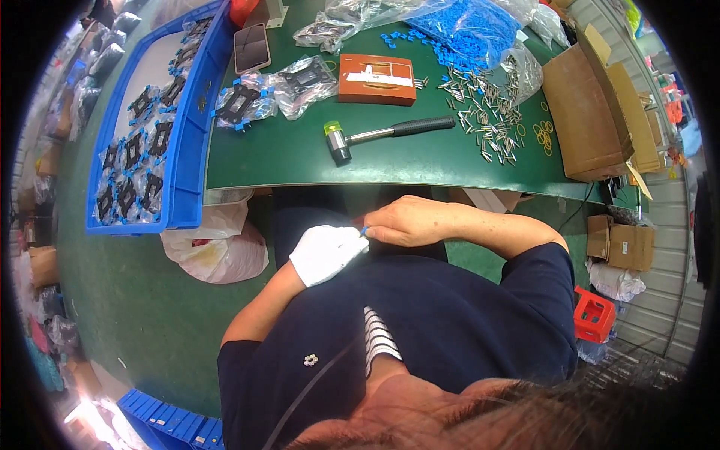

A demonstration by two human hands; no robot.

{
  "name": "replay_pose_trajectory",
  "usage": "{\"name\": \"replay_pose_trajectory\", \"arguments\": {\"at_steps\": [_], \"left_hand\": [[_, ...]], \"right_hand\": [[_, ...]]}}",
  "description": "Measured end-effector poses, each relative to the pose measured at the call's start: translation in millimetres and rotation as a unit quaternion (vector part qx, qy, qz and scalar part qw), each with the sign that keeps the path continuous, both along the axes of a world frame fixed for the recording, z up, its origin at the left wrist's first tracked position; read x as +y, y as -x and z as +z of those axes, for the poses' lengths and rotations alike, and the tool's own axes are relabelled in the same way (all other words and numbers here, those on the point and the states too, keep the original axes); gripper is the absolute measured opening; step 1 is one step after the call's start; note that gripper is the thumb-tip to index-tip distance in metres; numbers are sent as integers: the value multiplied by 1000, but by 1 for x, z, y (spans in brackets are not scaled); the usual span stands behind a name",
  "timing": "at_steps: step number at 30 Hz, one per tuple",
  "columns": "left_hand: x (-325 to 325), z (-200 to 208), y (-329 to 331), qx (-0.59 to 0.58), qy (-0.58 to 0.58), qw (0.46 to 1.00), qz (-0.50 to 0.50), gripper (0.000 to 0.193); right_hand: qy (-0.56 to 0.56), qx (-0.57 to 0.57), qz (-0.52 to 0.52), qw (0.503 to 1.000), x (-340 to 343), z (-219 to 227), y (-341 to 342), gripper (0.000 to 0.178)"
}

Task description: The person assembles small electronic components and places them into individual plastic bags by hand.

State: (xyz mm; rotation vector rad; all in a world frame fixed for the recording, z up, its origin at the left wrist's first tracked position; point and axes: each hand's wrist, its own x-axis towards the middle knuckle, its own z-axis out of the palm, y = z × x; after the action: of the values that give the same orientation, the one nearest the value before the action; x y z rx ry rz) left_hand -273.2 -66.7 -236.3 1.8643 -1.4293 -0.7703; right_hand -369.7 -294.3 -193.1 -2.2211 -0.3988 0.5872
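In front of my body, below the table edge, my two hands meet. My left hand point(324, 253) wears a white glove and is closed at the fingertips. A small blue plastic piece point(364, 231) shows between its fingers and those of my bare right hand point(409, 222), which pinches it from the other side. Most of the piece is hidden by the fingers. On the green table point(277, 161) ahead lies a mallet point(375, 136) with a yellow-green and black head. Beyond it sits a reddish-brown block point(377, 78).
Metal pins point(487, 120) lie scattered beside a bag of blue pieces point(465, 34). A cardboard box point(589, 112) and yellow rubber bands point(544, 137) are at right. Bagged black brackets point(241, 103) and a phone point(251, 48) lie left, beside a blue crate point(184, 150).
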Motion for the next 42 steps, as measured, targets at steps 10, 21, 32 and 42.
{"name": "replay_pose_trajectory", "arguments": {"at_steps": [10,21,32,42], "left_hand": [[0,-3,0,0,-12,1000,2,37],[3,-15,8,-22,-22,999,-21,35],[7,-11,17,121,-70,989,44,28],[5,-10,16,194,-96,975,53,32]], "right_hand": [[14,13,9,1000,0,10,-3,32],[31,46,35,998,5,13,-4,36],[-1,92,-12,996,14,-2,4,39],[-22,42,-22,999,11,-20,8,40]]}}
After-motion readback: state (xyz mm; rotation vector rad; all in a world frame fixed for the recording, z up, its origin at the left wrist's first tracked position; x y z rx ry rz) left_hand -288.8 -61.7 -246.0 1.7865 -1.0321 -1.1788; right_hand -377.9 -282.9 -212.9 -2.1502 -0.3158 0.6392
